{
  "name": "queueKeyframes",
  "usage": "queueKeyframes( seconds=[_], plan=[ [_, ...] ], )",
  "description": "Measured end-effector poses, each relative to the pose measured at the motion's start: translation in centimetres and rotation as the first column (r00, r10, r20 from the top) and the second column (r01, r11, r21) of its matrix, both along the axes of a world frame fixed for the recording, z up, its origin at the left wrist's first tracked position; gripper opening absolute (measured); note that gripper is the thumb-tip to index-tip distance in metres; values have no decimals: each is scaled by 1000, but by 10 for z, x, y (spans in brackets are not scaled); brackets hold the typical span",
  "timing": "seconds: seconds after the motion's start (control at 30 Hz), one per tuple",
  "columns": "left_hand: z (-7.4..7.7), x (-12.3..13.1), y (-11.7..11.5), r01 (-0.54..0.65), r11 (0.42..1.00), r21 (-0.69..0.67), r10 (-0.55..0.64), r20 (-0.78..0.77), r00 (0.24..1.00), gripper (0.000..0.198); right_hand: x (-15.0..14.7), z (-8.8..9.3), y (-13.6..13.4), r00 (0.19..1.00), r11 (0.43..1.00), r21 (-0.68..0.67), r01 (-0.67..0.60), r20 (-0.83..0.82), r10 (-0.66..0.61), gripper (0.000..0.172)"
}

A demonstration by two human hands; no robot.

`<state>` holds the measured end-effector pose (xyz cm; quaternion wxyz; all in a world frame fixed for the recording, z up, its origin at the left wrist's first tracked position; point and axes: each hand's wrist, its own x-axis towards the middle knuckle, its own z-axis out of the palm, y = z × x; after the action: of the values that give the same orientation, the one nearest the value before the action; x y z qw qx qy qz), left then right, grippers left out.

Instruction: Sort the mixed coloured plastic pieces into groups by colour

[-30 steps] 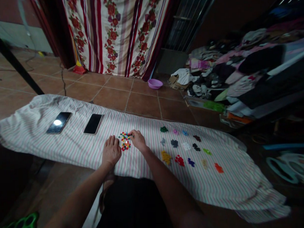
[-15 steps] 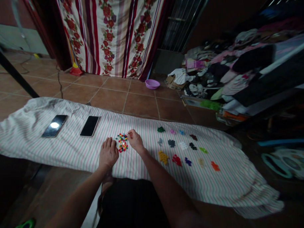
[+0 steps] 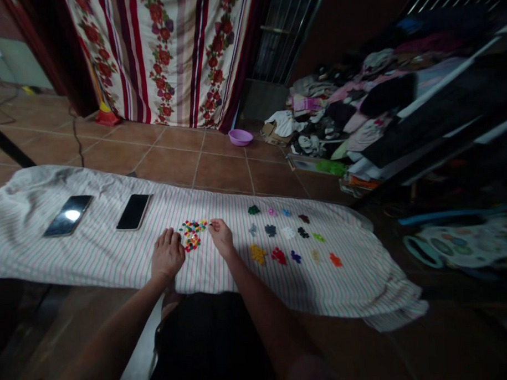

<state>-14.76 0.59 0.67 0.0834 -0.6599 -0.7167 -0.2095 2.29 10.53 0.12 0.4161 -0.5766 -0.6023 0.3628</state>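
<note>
Striped cloth (image 3: pixel 114 256) is spread over the tiled floor. At its left end lie two phones, screens up: the glare phone (image 3: pixel 67 215), then the dark phone (image 3: pixel 133 211).

My left grip (image 3: pixel 167 254) rests flat on the cloth, released and holding nothing. It sits at 8 o'clock of the mixed pile of coloured pieces (image 3: pixel 191 235), fingertips just beside it.

My right grip (image 3: pixel 221 238) sits at 3 o'clock of that pile, fingers bunched at its edge. Whether it pinches a piece, I cannot tell.

Further toward 3 o'clock lie small single-colour heaps, among them a yellow heap (image 3: pixel 258 253), a red heap (image 3: pixel 278 255) and an orange heap (image 3: pixel 334 259).
</note>
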Motion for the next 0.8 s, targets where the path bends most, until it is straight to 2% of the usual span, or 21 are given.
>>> queueKeyframes(
  seconds=[0.13,0.33,0.5,0.67,0.8],
  plan=[
    [1,-1,-1,12,1000,0,-12,0,1000,32,9,11,-4,999,998,-26,-52,9,52,15],
    [4,-1,-2,9,1000,-4,-9,5,1000,31,33,22,-10,999,999,-19,-49,10,49,20],
    [4,-2,-2,21,1000,-1,-21,-6,1000,31,64,22,-12,1000,1000,5,19,3,-19,20],
    [3,-1,-2,15,1000,7,-15,-11,1000,29,95,22,-10,987,987,26,159,-11,-159,19],
    [2,-2,-2,14,1000,8,-14,-3,1000,30,106,20,-11,984,987,0,159,-77,-159,20]
  ],
)
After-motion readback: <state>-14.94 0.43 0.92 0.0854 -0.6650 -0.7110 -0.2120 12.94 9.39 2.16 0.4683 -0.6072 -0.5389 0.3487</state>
